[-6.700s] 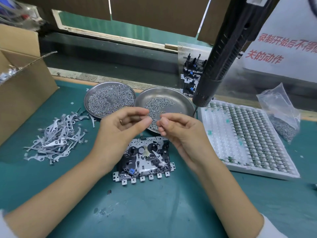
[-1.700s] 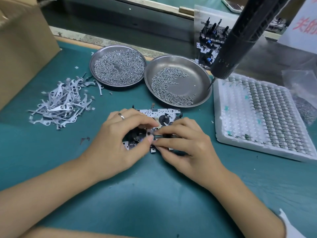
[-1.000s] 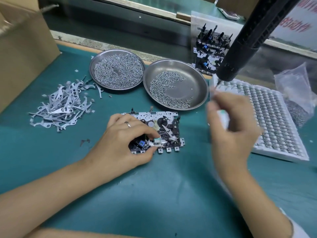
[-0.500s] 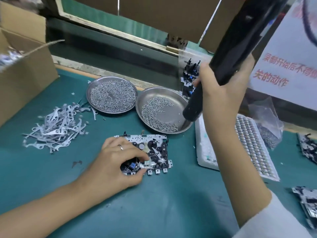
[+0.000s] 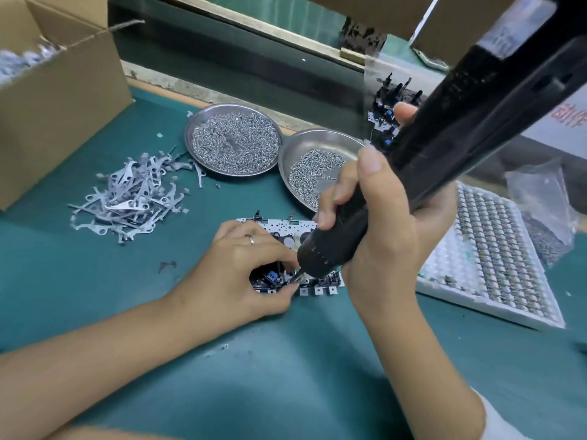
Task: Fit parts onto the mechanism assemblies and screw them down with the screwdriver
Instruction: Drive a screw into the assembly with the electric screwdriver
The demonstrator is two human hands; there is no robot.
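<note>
A mechanism assembly (image 5: 286, 230), a perforated metal plate with black and blue parts, lies flat on the green mat. My left hand (image 5: 235, 268) rests on its left half, and its thumb and forefinger pinch the front edge next to the bit. My right hand (image 5: 381, 223) grips the long black electric screwdriver (image 5: 444, 128), which slants down to the left. Its bit tip touches the assembly near the front edge. Both hands and the tool hide much of the assembly.
Two round steel dishes of screws (image 5: 233, 142) (image 5: 317, 173) stand behind the assembly. A heap of flat metal levers (image 5: 133, 195) lies left, by a cardboard box (image 5: 57, 100). A white tray of small parts (image 5: 489, 255) and a plastic bag (image 5: 543, 204) are right. More assemblies (image 5: 386, 122) stand at the back.
My right hand left the assembly, reached up, took the hanging screwdriver and brought it down onto the assembly. My left hand stayed on the assembly.
</note>
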